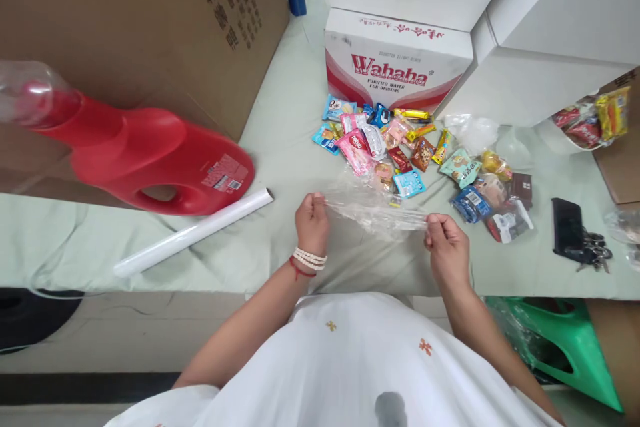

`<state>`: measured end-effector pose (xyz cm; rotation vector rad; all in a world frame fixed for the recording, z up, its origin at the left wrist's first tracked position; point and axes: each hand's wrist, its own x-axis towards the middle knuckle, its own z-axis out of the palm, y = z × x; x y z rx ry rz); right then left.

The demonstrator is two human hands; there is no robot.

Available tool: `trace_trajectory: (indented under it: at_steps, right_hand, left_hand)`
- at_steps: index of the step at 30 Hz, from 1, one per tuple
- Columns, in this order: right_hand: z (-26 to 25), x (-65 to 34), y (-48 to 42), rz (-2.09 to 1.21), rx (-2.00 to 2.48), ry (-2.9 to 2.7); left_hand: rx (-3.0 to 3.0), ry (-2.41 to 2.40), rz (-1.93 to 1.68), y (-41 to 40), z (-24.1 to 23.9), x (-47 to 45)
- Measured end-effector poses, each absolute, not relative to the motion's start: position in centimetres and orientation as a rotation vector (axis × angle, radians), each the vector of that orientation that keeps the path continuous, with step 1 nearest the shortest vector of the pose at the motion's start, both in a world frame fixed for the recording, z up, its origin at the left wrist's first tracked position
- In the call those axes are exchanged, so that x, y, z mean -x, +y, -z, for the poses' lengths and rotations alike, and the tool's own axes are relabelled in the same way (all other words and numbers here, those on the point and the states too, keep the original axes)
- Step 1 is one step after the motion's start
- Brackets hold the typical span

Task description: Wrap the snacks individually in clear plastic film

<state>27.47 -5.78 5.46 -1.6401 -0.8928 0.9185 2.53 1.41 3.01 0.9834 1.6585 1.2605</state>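
Note:
A clear plastic bag (373, 213) is stretched between my two hands, just above the front of the table. My left hand (313, 223), with white and red bracelets at the wrist, pinches one end of it. At the other end, my right hand (447, 245) grips it between thumb and fingers. Just beyond the bag lies a pile of wrapped snacks (356, 152) in pink, blue, yellow and brown. Another cluster of wrapped snacks (493, 190) sits to the right, nearer my right hand. Whether anything is inside the bag I cannot tell.
Behind the snacks stands a Wahaha water box (395, 67) beside white boxes (540, 73). On the left are a large red bottle (165, 153), a white roll (195, 233) and a brown carton (165, 27). To the right are a snack-filled white bowl (555, 137), a black phone-like object (567, 223) and keys (595, 250).

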Motion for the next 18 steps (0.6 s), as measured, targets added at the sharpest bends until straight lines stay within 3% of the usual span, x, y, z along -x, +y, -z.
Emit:
trace_trajectory:
  at_steps: [8, 12, 16, 18]
  right_hand:
    - [-4.3, -30.9, -9.2, -0.900, 1.654, -1.129]
    - [-4.5, -33.7, -10.2, -1.162, 1.869, -1.368]
    - [-5.2, -34.0, -7.6, -0.901, 1.977, -1.493]
    - [-5.1, -32.2, -5.8, -0.931, 1.955, -1.606]
  left_hand:
    - [-0.326, 1.238, -1.210, 0.5, -3.7, -1.0]
    - [-0.548, 1.282, -0.965, -1.5, -3.7, 0.5]
    - [-0.857, 1.471, -0.735, -1.9, -4.2, 2.1]
    - [-1.097, 1.597, -0.709, -1.2, -5.1, 1.9]
